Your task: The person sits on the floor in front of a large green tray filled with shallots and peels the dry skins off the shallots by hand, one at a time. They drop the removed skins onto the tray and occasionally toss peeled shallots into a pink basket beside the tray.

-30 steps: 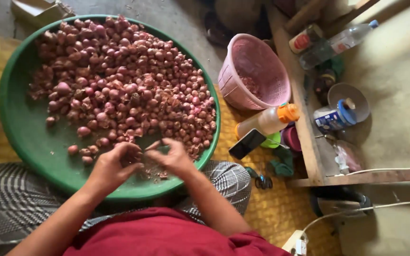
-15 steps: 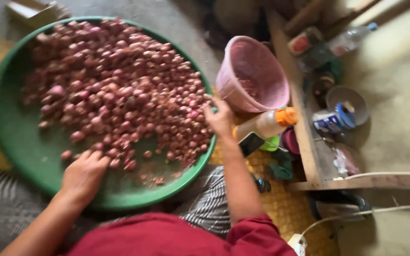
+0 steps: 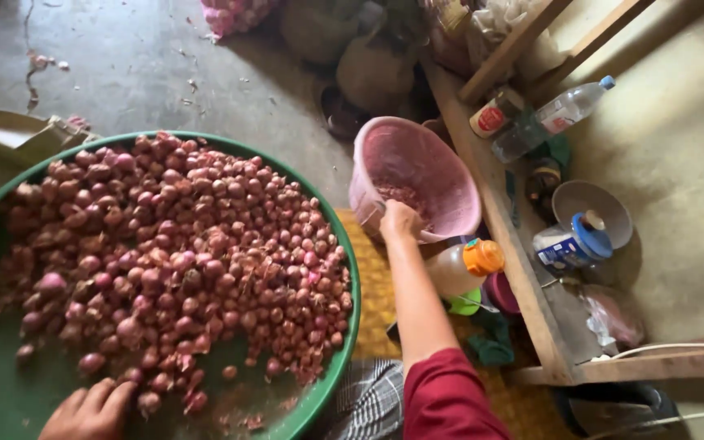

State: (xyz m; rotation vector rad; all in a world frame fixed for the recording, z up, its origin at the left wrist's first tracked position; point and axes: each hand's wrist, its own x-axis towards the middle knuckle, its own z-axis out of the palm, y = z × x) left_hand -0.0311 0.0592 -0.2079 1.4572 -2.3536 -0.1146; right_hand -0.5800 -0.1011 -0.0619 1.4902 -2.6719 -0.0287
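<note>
Two hands, right hand (image 3: 401, 222) fingers curled over pink basket (image 3: 450, 175) rim, left hand (image 3: 90, 411) cut off, fingers spread beside shallots (image 3: 173, 253).

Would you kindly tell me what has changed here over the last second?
The right hand left the big green round tray and reached up to the pink plastic basket's rim. The left hand slid to the tray's near edge. The small red shallots stayed heaped.
</note>
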